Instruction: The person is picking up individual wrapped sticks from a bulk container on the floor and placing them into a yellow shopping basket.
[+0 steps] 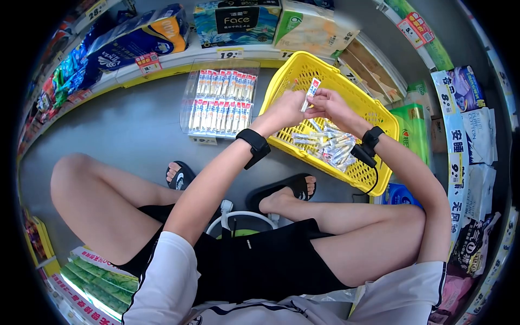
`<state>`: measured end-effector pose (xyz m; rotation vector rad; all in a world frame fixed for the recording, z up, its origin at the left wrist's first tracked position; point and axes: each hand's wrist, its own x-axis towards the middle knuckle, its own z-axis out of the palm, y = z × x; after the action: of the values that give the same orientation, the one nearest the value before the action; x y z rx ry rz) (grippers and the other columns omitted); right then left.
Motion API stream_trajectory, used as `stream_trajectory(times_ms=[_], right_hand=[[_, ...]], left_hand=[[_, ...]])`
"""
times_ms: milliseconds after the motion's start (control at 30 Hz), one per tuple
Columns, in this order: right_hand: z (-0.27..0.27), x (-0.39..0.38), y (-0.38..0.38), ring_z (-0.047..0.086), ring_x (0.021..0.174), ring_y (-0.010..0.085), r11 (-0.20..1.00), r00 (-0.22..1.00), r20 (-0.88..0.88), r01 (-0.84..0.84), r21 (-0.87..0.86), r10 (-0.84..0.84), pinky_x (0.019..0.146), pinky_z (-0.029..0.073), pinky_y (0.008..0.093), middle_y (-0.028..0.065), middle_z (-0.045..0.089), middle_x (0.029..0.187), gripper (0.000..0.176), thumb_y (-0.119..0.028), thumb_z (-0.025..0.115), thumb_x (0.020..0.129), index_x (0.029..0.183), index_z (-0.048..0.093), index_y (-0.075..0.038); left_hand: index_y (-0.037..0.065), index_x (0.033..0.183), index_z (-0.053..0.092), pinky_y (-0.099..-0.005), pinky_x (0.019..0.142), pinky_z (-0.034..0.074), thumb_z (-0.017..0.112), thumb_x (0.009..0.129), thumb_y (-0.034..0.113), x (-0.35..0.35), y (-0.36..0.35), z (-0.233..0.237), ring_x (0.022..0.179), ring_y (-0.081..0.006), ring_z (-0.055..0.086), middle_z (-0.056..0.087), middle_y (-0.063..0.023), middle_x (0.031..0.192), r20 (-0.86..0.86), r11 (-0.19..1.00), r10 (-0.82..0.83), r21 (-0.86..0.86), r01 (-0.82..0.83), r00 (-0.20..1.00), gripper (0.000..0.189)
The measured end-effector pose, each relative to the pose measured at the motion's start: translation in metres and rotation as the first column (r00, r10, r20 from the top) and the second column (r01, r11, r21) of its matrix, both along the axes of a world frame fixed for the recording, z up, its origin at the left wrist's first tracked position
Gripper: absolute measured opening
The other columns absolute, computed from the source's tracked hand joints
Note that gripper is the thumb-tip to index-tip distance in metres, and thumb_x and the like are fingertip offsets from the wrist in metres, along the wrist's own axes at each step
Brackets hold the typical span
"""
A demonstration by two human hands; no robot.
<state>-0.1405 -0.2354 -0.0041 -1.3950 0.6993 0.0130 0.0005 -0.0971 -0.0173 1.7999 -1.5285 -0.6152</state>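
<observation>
My left hand (286, 108) and my right hand (330, 104) meet above a yellow plastic basket (374, 116), and both pinch one small white, red and blue packet (311, 92) between their fingertips. Inside the basket lies a heap of several similar small packets (327, 145). To the left on the floor stands a clear display box (221, 100) filled with two rows of the same packets. Each of my wrists carries a black band, and a black cable hangs from the right one.
I sit low on a stool on a grey floor with my sandalled feet (181, 174) near the basket. Shelves of tissue packs (238, 21) curve across the top, with more wrapped paper goods (471, 124) at right and green packs (103, 273) at lower left.
</observation>
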Motion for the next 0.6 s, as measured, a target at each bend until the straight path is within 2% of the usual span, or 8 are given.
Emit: stream_trajectory(times_ms=[67,100,133,200,233,400,467,600], right_hand=[[0.008,0.006,0.008,0.074,0.090,0.0225,0.995,0.995,0.034,0.097,-0.008,-0.097,0.081,0.063,0.0321,0.0137,0.066,0.102,0.035,-0.018,0.061,0.103,0.127,0.047,0.002],[0.006,0.011,0.005,0.073,0.086,0.0215,0.994,0.996,0.041,0.085,-0.064,-0.082,0.075,0.062,0.0313,0.0135,0.066,0.100,0.041,-0.020,0.063,0.102,0.131,0.043,0.002],[0.004,0.016,0.002,0.073,0.086,0.0215,0.995,0.997,0.039,0.076,-0.065,-0.073,0.075,0.062,0.0313,0.0135,0.066,0.100,0.041,-0.020,0.063,0.102,0.131,0.043,0.002],[0.005,0.030,0.000,0.072,0.081,0.0192,0.962,0.980,0.114,0.186,-0.201,-0.166,0.070,0.061,0.0304,0.0125,0.066,0.099,0.042,-0.022,0.065,0.101,0.129,0.045,0.003],[0.009,0.036,0.002,0.070,0.077,0.0171,0.956,0.976,0.135,0.197,-0.215,-0.171,0.068,0.060,0.0299,0.0110,0.067,0.096,0.039,-0.022,0.066,0.100,0.125,0.049,0.003],[0.025,0.085,-0.001,0.069,0.074,0.0146,0.906,0.990,0.142,0.078,-0.415,-0.021,0.066,0.057,0.0281,0.0086,0.069,0.088,0.030,-0.019,0.067,0.099,0.117,0.057,0.003],[0.032,0.109,-0.001,0.070,0.074,0.0147,0.856,0.995,0.095,0.028,-0.516,0.024,0.066,0.057,0.0276,0.0088,0.070,0.088,0.031,-0.020,0.068,0.098,0.116,0.058,0.003],[0.032,0.159,0.004,0.071,0.073,0.0143,0.858,0.996,0.054,-0.028,-0.513,0.065,0.062,0.059,0.0275,0.0098,0.070,0.088,0.026,-0.013,0.070,0.096,0.111,0.059,0.006]], left_hand=[[-0.007,0.114,0.063,-0.0460,0.078,0.055,0.082,0.080,0.015,0.005,0.006,0.003,0.094,-0.0398,0.070,0.070,-0.0249,0.094,-0.058,1.000,0.006,0.019,-0.005,0.998,0.045],[-0.007,0.115,0.063,-0.0453,0.078,0.055,0.081,0.080,0.015,0.007,0.010,0.003,0.093,-0.0390,0.070,0.070,-0.0240,0.092,-0.036,1.000,0.002,0.016,-0.001,0.999,0.045],[-0.007,0.115,0.063,-0.0453,0.078,0.055,0.081,0.080,0.015,0.009,0.014,0.004,0.093,-0.0390,0.070,0.070,-0.0240,0.092,-0.039,1.000,0.010,0.015,-0.010,0.999,0.045],[-0.007,0.115,0.063,-0.0449,0.078,0.055,0.081,0.080,0.014,0.012,0.024,0.005,0.091,-0.0388,0.069,0.069,-0.0233,0.090,-0.056,0.990,0.063,-0.126,-0.069,0.996,0.045],[-0.007,0.115,0.063,-0.0449,0.078,0.054,0.081,0.080,0.014,0.013,0.028,0.006,0.090,-0.0389,0.069,0.069,-0.0227,0.088,-0.108,0.986,0.083,-0.135,-0.097,0.991,0.045],[-0.006,0.113,0.061,-0.0443,0.071,0.053,0.081,0.081,0.014,0.033,0.040,0.010,0.084,-0.0361,0.069,0.068,-0.0200,0.083,0.008,0.968,0.214,-0.138,-0.211,0.977,0.043],[-0.004,0.114,0.059,-0.0438,0.068,0.053,0.081,0.081,0.013,0.042,0.049,0.014,0.077,-0.0346,0.069,0.068,-0.0185,0.080,-0.132,0.916,0.336,-0.183,-0.356,0.933,0.043],[0.000,0.116,0.060,-0.0430,0.068,0.052,0.080,0.082,0.009,0.071,0.060,0.003,0.070,-0.0327,0.067,0.066,-0.0153,0.075,-0.088,0.844,0.440,-0.298,-0.446,0.893,0.041]])
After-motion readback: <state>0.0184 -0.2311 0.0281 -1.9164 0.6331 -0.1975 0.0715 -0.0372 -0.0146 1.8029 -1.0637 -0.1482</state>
